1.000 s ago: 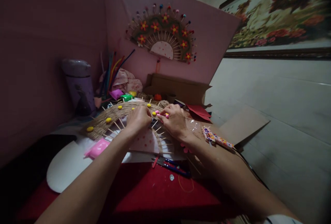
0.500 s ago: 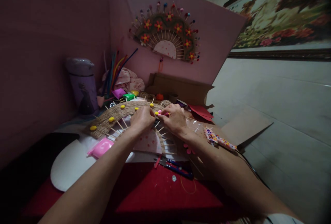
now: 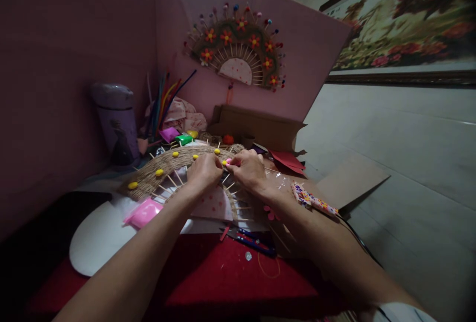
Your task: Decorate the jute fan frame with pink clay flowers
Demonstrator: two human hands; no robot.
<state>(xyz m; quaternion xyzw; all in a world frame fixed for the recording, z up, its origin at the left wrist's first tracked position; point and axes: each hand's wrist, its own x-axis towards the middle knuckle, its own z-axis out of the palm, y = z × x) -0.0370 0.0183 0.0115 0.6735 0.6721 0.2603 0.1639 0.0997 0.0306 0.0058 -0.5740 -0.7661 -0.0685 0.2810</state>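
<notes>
A half-round fan of twine and sticks (image 3: 148, 183) lies on the table, with several yellow clay dots (image 3: 159, 173) along its twine band. My left hand (image 3: 207, 169) rests over the band, its fingers curled together; what they hold, if anything, is hidden. Close beside it, my right hand (image 3: 248, 167) pinches at a small pink clay piece (image 3: 228, 162) next to a yellow dot. My right fingers partly cover that pink piece. Under my wrists shows the fan's white, red-dotted centre (image 3: 211, 206).
A pink clay packet (image 3: 143, 213) and a white disc (image 3: 100, 240) lie at left. Blue-handled scissors (image 3: 256, 241) are in front on the red cloth (image 3: 208, 277). A flower-patterned tool (image 3: 314, 200) with a cord lies right. A purple tumbler (image 3: 117, 126) stands back left.
Both hands stay at the same spot on the fan. My right fingers have shifted slightly and cover more of the pink piece. The whole view has drifted a little.
</notes>
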